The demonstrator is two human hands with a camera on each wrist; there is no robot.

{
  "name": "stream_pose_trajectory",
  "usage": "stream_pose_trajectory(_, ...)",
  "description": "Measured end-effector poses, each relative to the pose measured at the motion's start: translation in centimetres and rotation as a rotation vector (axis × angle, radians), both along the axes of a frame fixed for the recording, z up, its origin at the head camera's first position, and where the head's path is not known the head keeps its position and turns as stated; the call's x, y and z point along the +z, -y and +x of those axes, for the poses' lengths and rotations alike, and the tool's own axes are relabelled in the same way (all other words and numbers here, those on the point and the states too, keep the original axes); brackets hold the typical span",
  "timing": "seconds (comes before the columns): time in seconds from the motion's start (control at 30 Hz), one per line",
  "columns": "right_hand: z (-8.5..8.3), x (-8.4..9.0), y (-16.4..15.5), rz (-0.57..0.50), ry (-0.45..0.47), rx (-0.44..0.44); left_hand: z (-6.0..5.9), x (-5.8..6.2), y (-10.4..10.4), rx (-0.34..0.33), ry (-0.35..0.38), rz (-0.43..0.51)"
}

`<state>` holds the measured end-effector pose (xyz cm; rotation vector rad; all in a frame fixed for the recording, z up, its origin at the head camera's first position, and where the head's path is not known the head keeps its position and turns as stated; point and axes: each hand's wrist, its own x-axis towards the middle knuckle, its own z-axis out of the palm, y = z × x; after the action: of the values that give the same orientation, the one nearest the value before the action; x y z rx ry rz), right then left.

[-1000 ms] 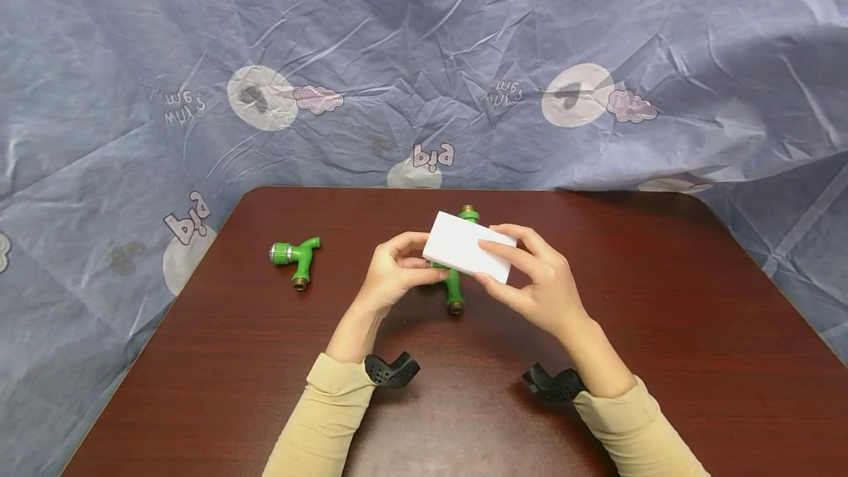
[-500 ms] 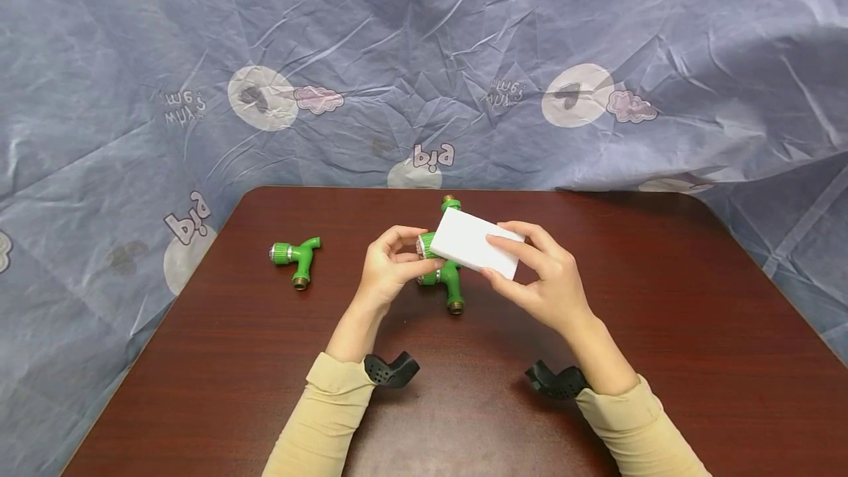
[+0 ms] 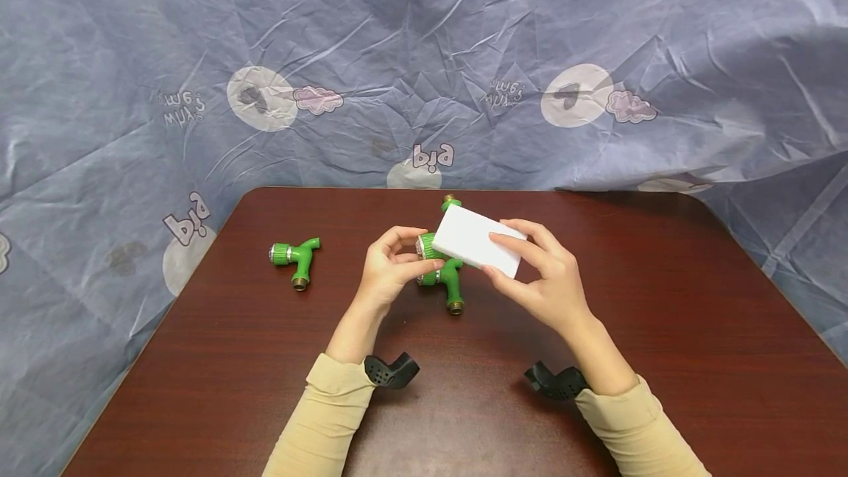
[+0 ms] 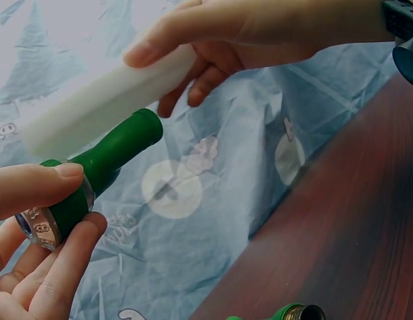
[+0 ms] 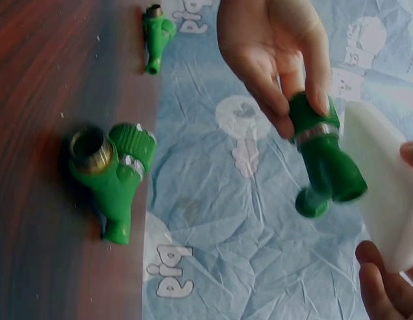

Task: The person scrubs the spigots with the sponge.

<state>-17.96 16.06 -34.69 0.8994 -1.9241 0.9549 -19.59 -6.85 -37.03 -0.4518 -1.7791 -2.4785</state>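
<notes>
My left hand (image 3: pixel 416 250) pinches the ribbed knob end of a green plastic tap (image 3: pixel 429 246) and holds it above the table; its brass end (image 3: pixel 452 201) points away from me. My right hand (image 3: pixel 495 255) grips a white sponge block (image 3: pixel 478 243), which lies against the tap's body. In the left wrist view the sponge (image 4: pixel 103 103) rests on the green tap (image 4: pixel 103 167). The right wrist view shows the tap (image 5: pixel 323 153) between the left hand's fingers (image 5: pixel 276 73), beside the sponge (image 5: pixel 380 173).
A second green tap (image 3: pixel 452 284) lies on the dark wooden table (image 3: pixel 662 330) just below the hands, and a third tap (image 3: pixel 296 256) lies to the left. A crumpled blue printed cloth (image 3: pixel 424 57) hangs behind the table. Black wrist mounts (image 3: pixel 391 370) sit near my sleeves.
The sponge has slid up and to the right along the held tap, uncovering its knob end. The held tap has risen slightly. The other two taps have not moved.
</notes>
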Motion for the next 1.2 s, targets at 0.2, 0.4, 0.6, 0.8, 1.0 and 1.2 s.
stream_pose_trajectory(0.2, 0.3, -0.3, 0.7, 0.103, -0.032, 0.004, 0.2, 0.0, -0.2, -0.07, -0.016, -0.008)
stream_pose_trajectory(0.4, 0.0, -0.3, 0.2, 0.053, -0.007, -0.136, 0.3, 0.2, -0.3, -0.05, -0.001, -0.089)
stream_pose_trajectory(0.6, 0.0, -0.1, -0.1, -0.074, 0.04, -0.167, 0.2, 0.2, -0.2, -0.046, 0.001, -0.087)
stream_pose_trajectory(0.8, 0.3, -0.1, 0.7, 0.043, -0.009, 0.013, 0.2, 0.1, -0.2, -0.07, -0.03, -0.071)
stream_pose_trajectory(1.0, 0.4, -0.2, 0.8, 0.108, -0.006, -0.02, 0.2, 0.1, -0.2, -0.074, -0.027, -0.092)
stream_pose_trajectory(1.2, 0.0, -0.3, 0.0, 0.04, 0.002, -0.099, 0.3, 0.2, 0.0, -0.068, -0.038, -0.128)
